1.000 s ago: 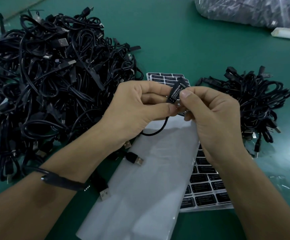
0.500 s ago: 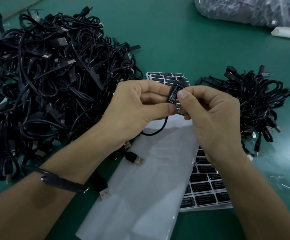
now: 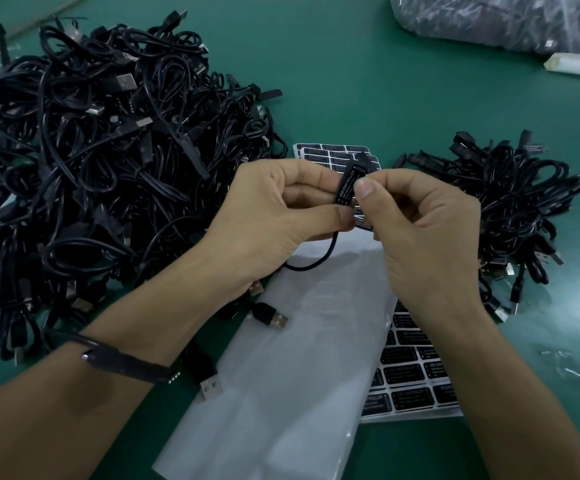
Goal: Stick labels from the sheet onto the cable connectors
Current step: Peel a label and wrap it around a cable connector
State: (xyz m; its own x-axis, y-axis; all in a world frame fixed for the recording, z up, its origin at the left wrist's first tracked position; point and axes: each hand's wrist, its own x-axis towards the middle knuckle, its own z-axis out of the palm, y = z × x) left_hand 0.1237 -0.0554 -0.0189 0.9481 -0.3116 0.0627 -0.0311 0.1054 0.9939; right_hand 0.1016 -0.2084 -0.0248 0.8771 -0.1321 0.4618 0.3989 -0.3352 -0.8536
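The left hand [image 3: 274, 216] grips a small black connector [image 3: 346, 184] between its thumb and fingers. The right hand [image 3: 427, 230] pinches the same connector, with its thumb on the side. They hold it up over the label sheet [image 3: 416, 370] on the green worktop [image 3: 351, 81]. A big pile of cables [image 3: 108, 161] lies on the left, and a small pile [image 3: 520, 209] on the right.

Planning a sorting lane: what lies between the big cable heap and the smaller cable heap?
Head view: the left hand and right hand pinch a connector, over label sheets and a white plastic sheet.
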